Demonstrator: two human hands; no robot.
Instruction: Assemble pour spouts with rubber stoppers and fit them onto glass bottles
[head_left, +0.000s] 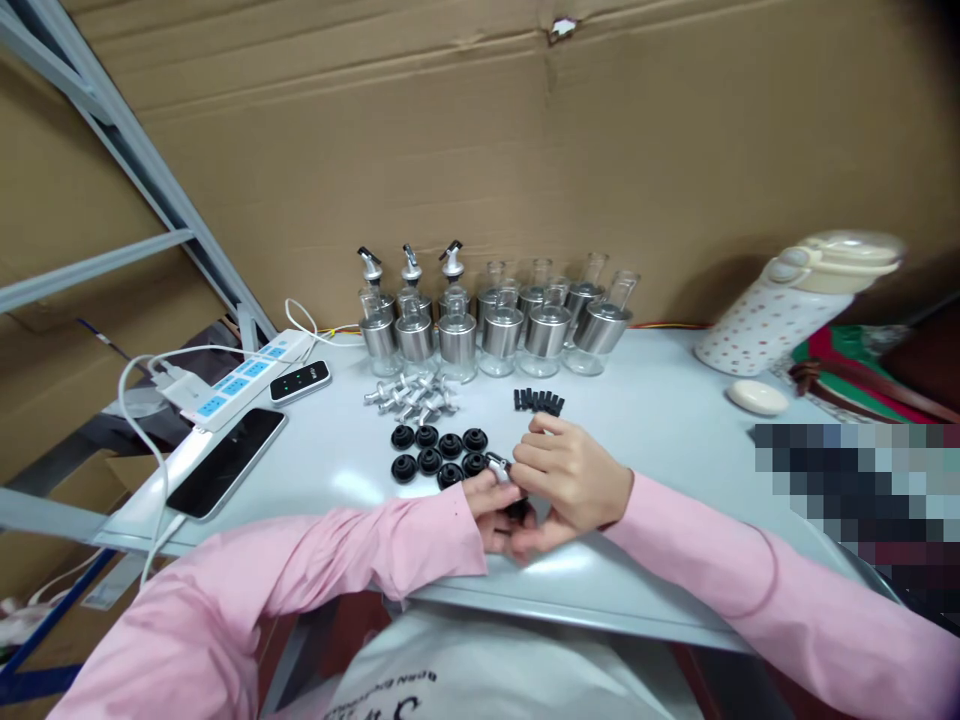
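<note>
- We see a small pourer (498, 467), silver and black, partly hidden between our left grip (489, 508) and right grip (557, 474), both closed on it above the desk (337, 460).
- Beside it sit round, stepped black stoppers (430, 460); behind them, slim silvery spouts (418, 396).
- Farther stand clear glass bottles (502, 330) banded in brushed metal.

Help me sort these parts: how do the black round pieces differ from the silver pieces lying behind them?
The black pieces are round and squat, while the silver pieces are slender and elongated. The black pieces sit in two rough rows; the silver pieces lie in a jumbled heap. Both groups rest on the table.
</note>
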